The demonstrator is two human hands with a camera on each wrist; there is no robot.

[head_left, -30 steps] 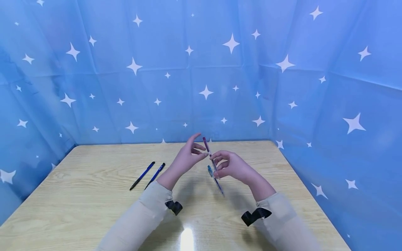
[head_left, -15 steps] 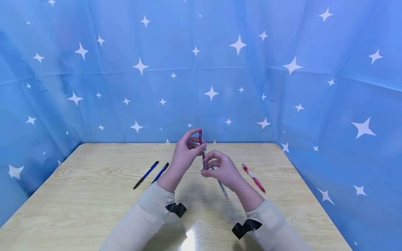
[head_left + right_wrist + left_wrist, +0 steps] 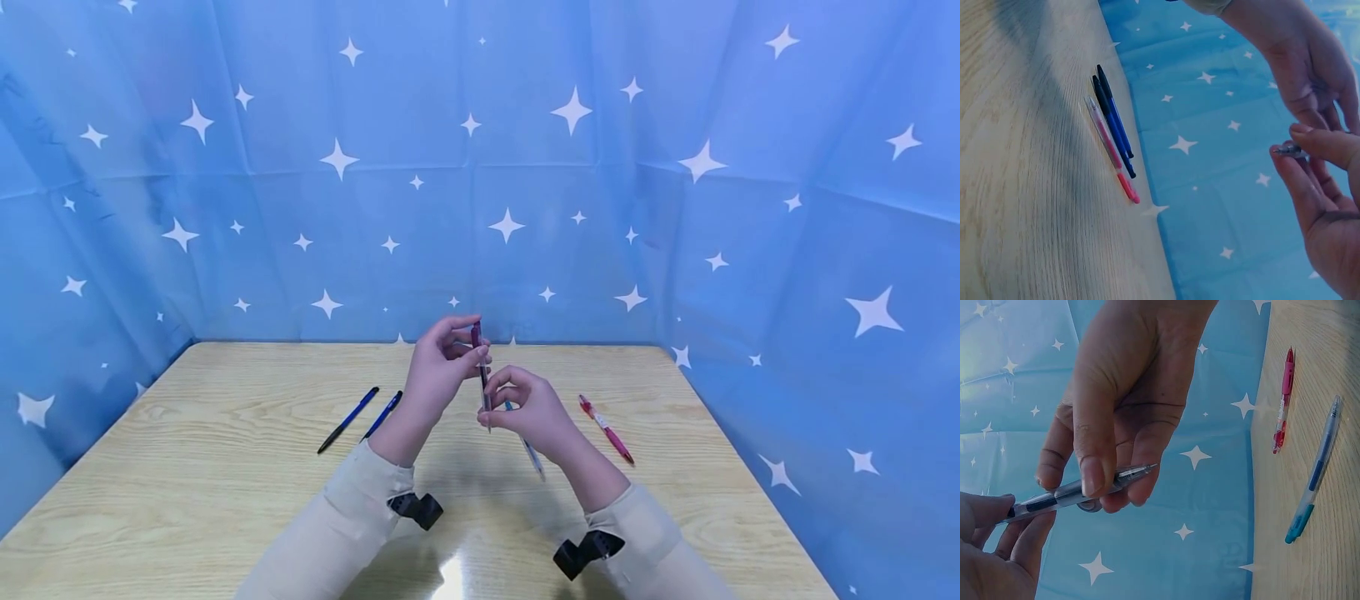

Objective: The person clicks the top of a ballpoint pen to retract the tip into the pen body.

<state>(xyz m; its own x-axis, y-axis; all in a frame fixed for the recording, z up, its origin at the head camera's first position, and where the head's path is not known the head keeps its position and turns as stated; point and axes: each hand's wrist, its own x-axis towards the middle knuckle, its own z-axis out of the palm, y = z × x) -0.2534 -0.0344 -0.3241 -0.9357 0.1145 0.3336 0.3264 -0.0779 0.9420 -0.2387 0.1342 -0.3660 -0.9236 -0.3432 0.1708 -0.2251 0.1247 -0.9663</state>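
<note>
Above the table, both hands hold one clear-barrelled pen (image 3: 483,379) with a maroon top, almost upright in the head view. My left hand (image 3: 437,371) grips its upper part between thumb and fingers, the index fingertip at the top end. Lower down, my right hand (image 3: 536,410) pinches the barrel near the tip. In the left wrist view the pen's metal tip (image 3: 1147,467) points away from the left hand. A teal-ended clear pen (image 3: 534,458) lies on the table, partly hidden behind the right hand.
On the wooden table (image 3: 225,500), a red pen (image 3: 606,429) lies to the right and two blue pens (image 3: 348,420) to the left. The right wrist view adds a pink pen (image 3: 1112,147) beside the blue ones. A starry blue curtain (image 3: 420,100) surrounds the table.
Both hands have shifted left in view, and the pen has turned more upright. The left index finger has come onto its top end. The red pen at right has come into sight.
</note>
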